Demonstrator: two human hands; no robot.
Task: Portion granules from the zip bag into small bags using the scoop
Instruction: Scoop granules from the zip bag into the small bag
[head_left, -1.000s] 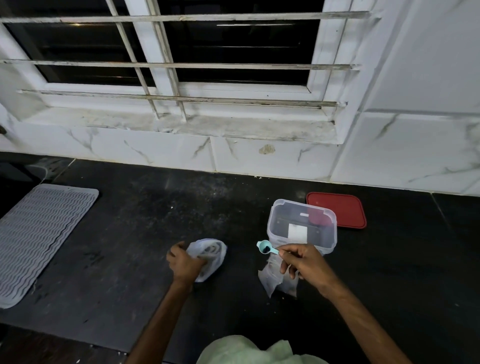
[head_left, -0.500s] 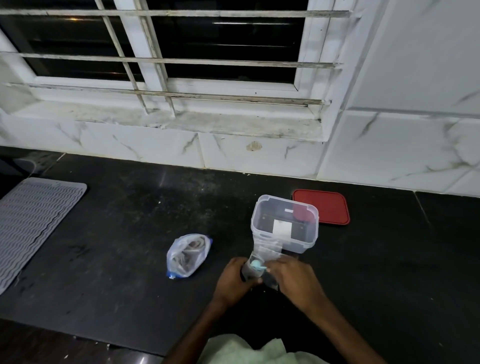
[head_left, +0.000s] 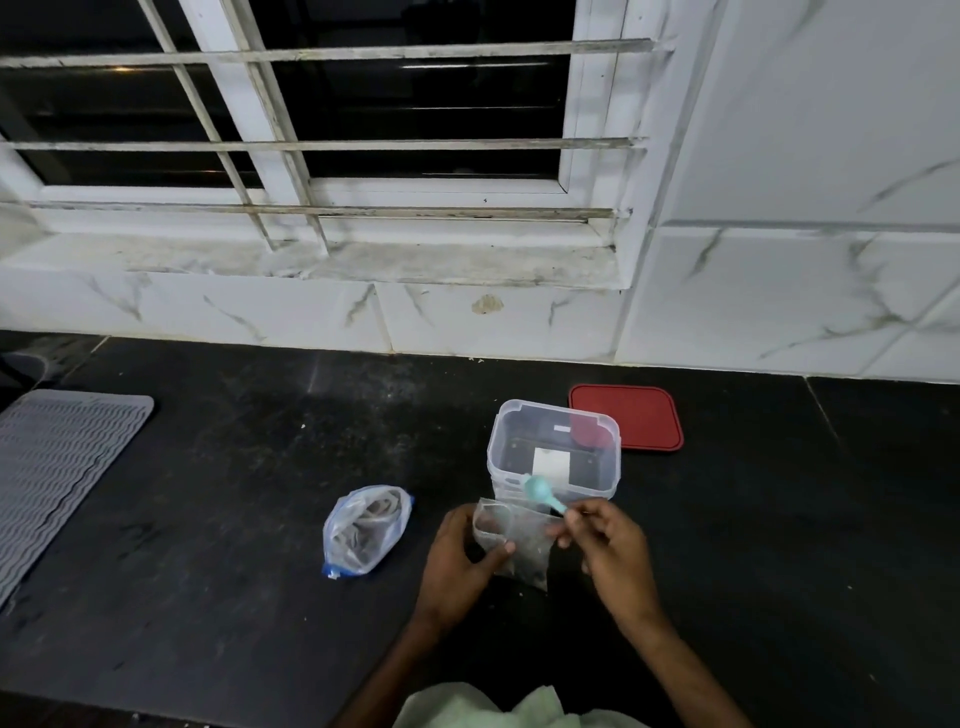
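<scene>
A small clear bag (head_left: 519, 540) with dark granules in its bottom stands on the black counter (head_left: 234, 493). My left hand (head_left: 462, 561) pinches its left edge and holds its mouth apart. My right hand (head_left: 608, 545) grips the handle of a teal scoop (head_left: 540, 492), whose bowl hovers just above the bag's mouth, and its lower fingers touch the bag's right edge. The zip bag (head_left: 366, 527), clear with a blue strip and a brownish content, lies by itself on the counter to the left of my left hand.
A clear plastic tub (head_left: 553, 449) stands just behind the small bag, its red lid (head_left: 626, 423) flat behind it. A grey ribbed mat (head_left: 57, 467) lies at the far left. White marble wall and a barred window sill close off the back.
My left hand let go of the zip bag, which now lies on the counter, and moved right to the small bag. The scoop has risen above the bag's mouth.
</scene>
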